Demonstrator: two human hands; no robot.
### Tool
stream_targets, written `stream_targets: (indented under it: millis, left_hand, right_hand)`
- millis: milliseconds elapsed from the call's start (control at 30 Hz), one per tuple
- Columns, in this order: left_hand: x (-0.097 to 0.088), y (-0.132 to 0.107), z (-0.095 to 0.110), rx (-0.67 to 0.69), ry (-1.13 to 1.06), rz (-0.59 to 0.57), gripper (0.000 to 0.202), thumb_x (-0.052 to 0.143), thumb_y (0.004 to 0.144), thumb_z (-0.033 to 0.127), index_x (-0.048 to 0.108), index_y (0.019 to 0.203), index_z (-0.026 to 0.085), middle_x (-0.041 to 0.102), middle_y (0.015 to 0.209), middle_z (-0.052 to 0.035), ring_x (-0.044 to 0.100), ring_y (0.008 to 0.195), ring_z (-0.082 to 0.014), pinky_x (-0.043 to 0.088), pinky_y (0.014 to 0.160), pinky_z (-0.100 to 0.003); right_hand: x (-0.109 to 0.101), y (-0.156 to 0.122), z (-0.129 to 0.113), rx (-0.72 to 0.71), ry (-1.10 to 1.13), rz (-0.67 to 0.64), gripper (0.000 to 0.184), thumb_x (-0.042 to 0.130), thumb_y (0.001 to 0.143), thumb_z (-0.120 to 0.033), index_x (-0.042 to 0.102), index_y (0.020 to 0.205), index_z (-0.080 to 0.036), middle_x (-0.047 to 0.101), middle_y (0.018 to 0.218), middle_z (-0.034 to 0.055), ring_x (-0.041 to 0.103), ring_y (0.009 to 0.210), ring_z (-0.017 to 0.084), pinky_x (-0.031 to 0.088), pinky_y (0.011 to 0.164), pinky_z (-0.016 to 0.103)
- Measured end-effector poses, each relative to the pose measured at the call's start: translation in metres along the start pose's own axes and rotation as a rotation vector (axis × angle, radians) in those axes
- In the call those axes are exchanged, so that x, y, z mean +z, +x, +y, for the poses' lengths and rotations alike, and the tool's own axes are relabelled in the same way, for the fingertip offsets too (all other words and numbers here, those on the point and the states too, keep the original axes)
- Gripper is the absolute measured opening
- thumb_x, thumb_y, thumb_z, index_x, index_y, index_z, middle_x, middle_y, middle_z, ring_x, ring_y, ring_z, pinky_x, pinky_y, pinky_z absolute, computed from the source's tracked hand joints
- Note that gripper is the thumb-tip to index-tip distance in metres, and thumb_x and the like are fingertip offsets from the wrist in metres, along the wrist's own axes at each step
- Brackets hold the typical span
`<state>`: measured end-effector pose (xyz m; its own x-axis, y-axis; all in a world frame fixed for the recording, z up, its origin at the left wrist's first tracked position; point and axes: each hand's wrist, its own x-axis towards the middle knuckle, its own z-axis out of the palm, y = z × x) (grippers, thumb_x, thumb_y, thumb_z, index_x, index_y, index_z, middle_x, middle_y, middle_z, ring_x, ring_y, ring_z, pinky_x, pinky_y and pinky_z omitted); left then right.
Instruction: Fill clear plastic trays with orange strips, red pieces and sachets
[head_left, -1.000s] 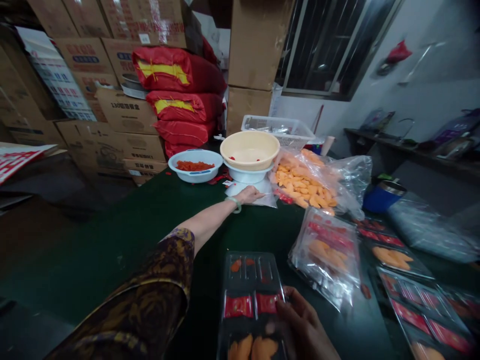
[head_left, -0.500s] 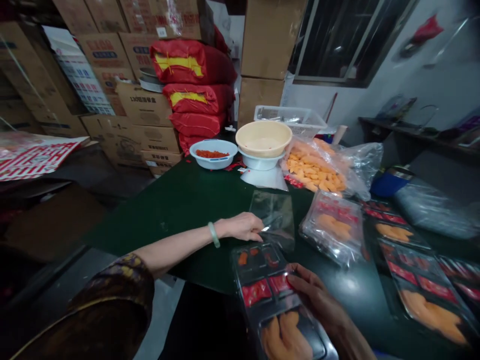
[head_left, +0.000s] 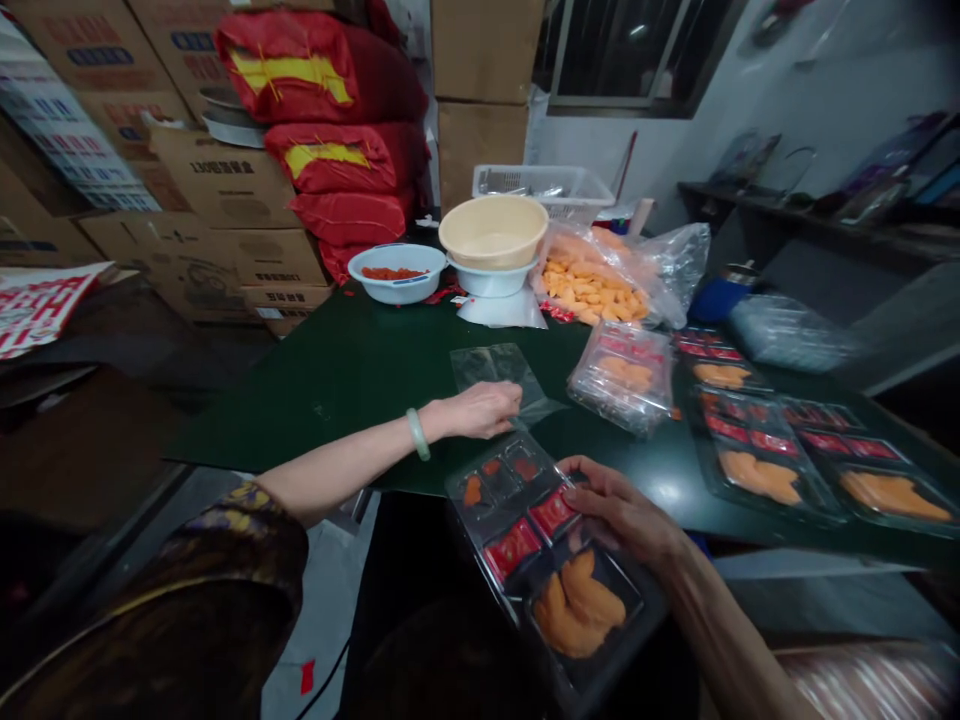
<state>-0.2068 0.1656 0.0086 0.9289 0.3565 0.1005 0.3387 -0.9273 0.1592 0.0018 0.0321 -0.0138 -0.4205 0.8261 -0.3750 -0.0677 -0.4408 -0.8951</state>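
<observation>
Two stacked basins (head_left: pixel 493 242) stand upper centre on the tabletop (head_left: pixel 352 365), filled trays (head_left: pixel 709 470) at right. Mid-frame, the left grip (head_left: pixel 513 408) pinches a clear bag (head_left: pixel 495 368); lower centre, the right grip (head_left: pixel 571 492) pinches a compartment tray (head_left: pixel 544 562).

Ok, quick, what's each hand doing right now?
Left hand: closed, fingers pinching some clear plastic.
Right hand: closed on the edge of a filled tray.

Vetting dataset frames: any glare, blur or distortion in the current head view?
All head view: pale glare on the green table beside the right hand; trays at far right look soft; window slants, perhaps lens distortion; dark sleeve sinks into shadow; held tray fairly clear.
</observation>
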Motion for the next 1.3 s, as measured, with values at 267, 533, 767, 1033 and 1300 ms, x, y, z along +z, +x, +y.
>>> stream_targets:
  millis: [267,533,767,1033,1300]
  left_hand:
    - [0.013,0.012,0.0,0.186,-0.046,-0.029,0.019,0.041,0.085,0.015,0.057,0.075,0.015,0.059,0.104,-0.0116,0.053,0.093,-0.0193,0.043,0.079,-0.03]
    - [0.002,-0.011,0.007,0.185,-0.252,-0.024,0.024,0.037,0.082,0.006,0.057,0.071,0.014,0.057,0.12,-0.0139,0.053,0.11,-0.0189,0.042,0.093,-0.031]
    - [-0.002,-0.02,0.022,0.145,-0.294,-0.037,0.022,0.039,0.082,0.009,0.055,0.069,0.016,0.055,0.124,-0.0106,0.051,0.113,-0.0186,0.04,0.093,-0.031]
    - [0.027,-0.047,0.021,-0.663,-0.134,0.206,0.023,0.045,0.083,0.032,0.053,0.068,0.016,0.054,0.058,-0.0026,0.052,0.056,-0.0153,0.036,0.054,-0.026]
    - [0.035,-0.053,0.029,-0.646,-0.356,0.219,0.027,0.033,0.088,0.022,0.05,0.067,0.016,0.055,0.057,0.0009,0.05,0.05,-0.0084,0.036,0.051,-0.019]
  right_hand:
    - [-0.012,0.003,0.01,0.037,0.009,0.021,0.045,0.068,0.066,-0.042,0.041,0.094,-0.019,0.062,0.055,-0.0007,0.054,0.036,0.01,0.017,0.028,0.013]
    - [-0.027,-0.002,0.016,0.065,0.043,0.167,0.061,0.068,0.066,-0.037,0.039,0.116,-0.017,0.062,0.055,-0.0002,0.054,0.038,0.01,0.019,0.028,0.013]
    - [-0.02,0.006,0.009,-0.012,0.028,0.117,0.082,0.065,0.07,-0.032,0.025,0.139,-0.012,0.064,0.053,0.0029,0.053,0.036,0.011,0.023,0.029,0.014]
    - [-0.019,0.01,0.023,-0.058,0.208,0.21,0.066,0.072,0.066,-0.032,0.048,0.126,-0.02,0.068,0.068,0.0023,0.056,0.043,0.01,0.036,0.035,0.018]
    - [-0.003,0.005,0.02,-0.107,0.323,0.405,0.066,0.076,0.06,-0.03,0.052,0.121,-0.019,0.066,0.064,-0.0016,0.05,0.041,0.007,0.036,0.037,0.017]
